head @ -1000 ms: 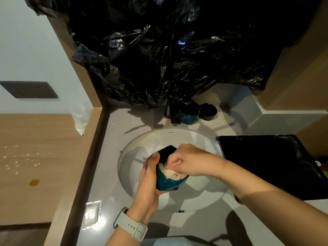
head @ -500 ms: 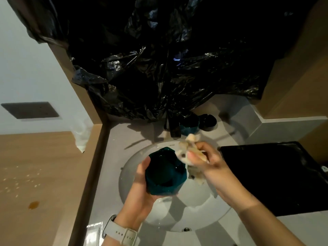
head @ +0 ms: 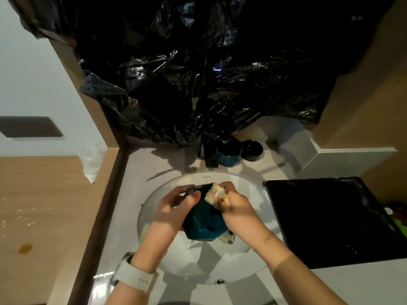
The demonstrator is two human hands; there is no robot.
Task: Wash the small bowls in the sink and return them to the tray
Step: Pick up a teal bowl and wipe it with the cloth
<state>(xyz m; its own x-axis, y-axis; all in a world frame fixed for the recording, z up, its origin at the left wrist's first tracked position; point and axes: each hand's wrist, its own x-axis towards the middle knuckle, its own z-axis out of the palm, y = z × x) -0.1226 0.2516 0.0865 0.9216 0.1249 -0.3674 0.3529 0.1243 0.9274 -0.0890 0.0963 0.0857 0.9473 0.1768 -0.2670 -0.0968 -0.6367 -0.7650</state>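
Over the white round sink [head: 248, 190] I hold a small teal faceted bowl [head: 202, 225]. My left hand [head: 171, 212] grips its left side, fingers curled over the rim. A pale wet sponge [head: 214, 193] is pinched in my right hand [head: 237, 208] and pressed against the bowl's upper right edge. Another teal bowl [head: 229, 156] and a black bowl [head: 252, 149] stand on the counter behind the tap [head: 210, 157]. The black tray [head: 330, 219] lies to the right of the sink with nothing visible on it.
A crumpled black plastic sheet [head: 198, 73] hangs over the wall above the tap. A wooden ledge [head: 44, 205] with an orange stain runs on the left. A white watch [head: 134, 276] is on my left wrist. Green items [head: 399, 223] peek past the tray's right edge.
My right hand with the sponge went from inside the bowl, lifted off, then came back onto the bowl's upper edge. The bowl has turned in my left hand.
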